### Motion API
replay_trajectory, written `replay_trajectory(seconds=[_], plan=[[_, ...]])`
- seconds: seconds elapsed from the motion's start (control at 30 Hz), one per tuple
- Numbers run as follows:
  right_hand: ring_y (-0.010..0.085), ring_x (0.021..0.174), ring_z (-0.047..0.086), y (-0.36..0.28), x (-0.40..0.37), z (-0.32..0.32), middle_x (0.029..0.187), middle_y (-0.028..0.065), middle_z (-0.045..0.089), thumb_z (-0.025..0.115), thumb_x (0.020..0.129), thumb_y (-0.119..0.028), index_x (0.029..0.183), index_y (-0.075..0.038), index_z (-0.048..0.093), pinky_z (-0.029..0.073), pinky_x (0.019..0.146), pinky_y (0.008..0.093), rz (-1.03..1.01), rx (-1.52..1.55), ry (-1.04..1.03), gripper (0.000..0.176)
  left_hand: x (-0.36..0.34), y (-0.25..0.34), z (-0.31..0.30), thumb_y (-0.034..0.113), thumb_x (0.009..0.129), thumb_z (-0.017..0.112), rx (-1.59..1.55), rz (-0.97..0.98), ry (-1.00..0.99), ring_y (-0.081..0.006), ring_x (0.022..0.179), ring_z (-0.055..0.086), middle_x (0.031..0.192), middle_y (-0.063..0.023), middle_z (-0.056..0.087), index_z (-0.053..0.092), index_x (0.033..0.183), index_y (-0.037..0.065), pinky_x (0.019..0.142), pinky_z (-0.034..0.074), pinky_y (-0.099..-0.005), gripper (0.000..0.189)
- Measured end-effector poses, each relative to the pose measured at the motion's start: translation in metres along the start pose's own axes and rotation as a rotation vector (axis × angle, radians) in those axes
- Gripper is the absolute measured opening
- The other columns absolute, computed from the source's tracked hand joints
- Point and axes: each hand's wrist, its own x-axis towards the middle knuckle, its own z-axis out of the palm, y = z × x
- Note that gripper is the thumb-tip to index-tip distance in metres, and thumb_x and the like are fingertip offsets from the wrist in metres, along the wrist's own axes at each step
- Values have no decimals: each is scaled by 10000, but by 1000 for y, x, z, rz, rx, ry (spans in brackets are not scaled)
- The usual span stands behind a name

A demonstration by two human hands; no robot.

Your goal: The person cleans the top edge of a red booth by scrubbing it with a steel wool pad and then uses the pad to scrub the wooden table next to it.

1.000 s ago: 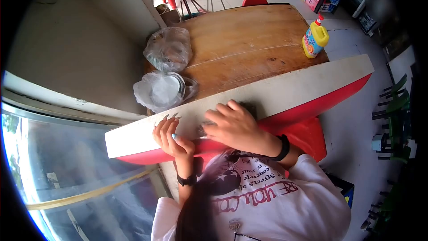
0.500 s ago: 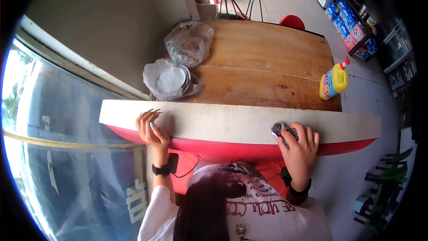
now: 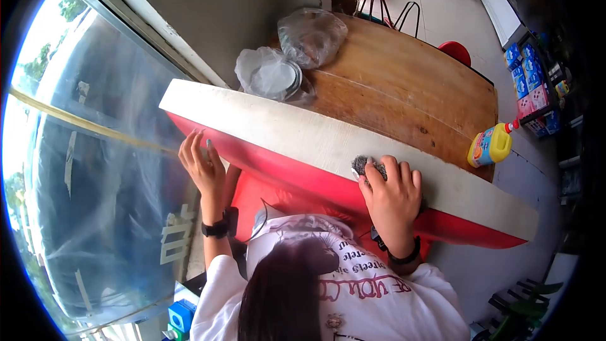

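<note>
A long panel with a white wood-grain top [image 3: 278,121] and a red side [image 3: 271,158] stretches across in front of me, tilted down to the right in the head view. My right hand [image 3: 395,197] grips a grey steel wool scrubber [image 3: 361,165], pressed against the white top near the front edge. My left hand [image 3: 202,167] is open and holds nothing. Its fingers are slightly bent, their tips overlapping the red side near the left end. Dark bands circle both wrists.
Beyond the panel is a wooden table [image 3: 404,82]. Clear plastic bags [image 3: 312,35] and a bagged stack of bowls [image 3: 268,76] lie on its far left. A yellow pump bottle [image 3: 492,145] stands at its right end. Plastic-covered glass [image 3: 120,170] closes off my left.
My view has turned, so the panel now slants. My left hand has come off the white top toward the red side. My right hand, with the scrubber, is further left along the panel.
</note>
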Motion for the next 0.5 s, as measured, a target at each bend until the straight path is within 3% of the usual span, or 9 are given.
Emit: replay_trajectory(seconds=[0.27,0.4,0.5], plan=[[229,796,528,-60,38,29,911,46,541,736,757,-258,919,-109,659,391,712,369,-71,12,21,233,49,-41,2,56,911,573,-97,8,133,-334,1158,527,1216,-153,604,588,1184,10,1025,356,-434,277],[215,808,540,-128,84,58,892,47,540,720,762,-263,871,-108,664,397,724,354,-97,41,40,198,71,-66,31,47,910,560,-247,16,162,-321,1174,517,1216,-151,606,588,1184,4,1024,350,-421,279],[217,811,536,-189,123,84,890,56,544,690,781,-237,792,-101,643,405,725,351,-123,108,47,145,80,-63,70,83,916,540,-531,-83,181,-333,1184,510,1221,-154,607,589,1192,-9,1030,350,-438,294]])
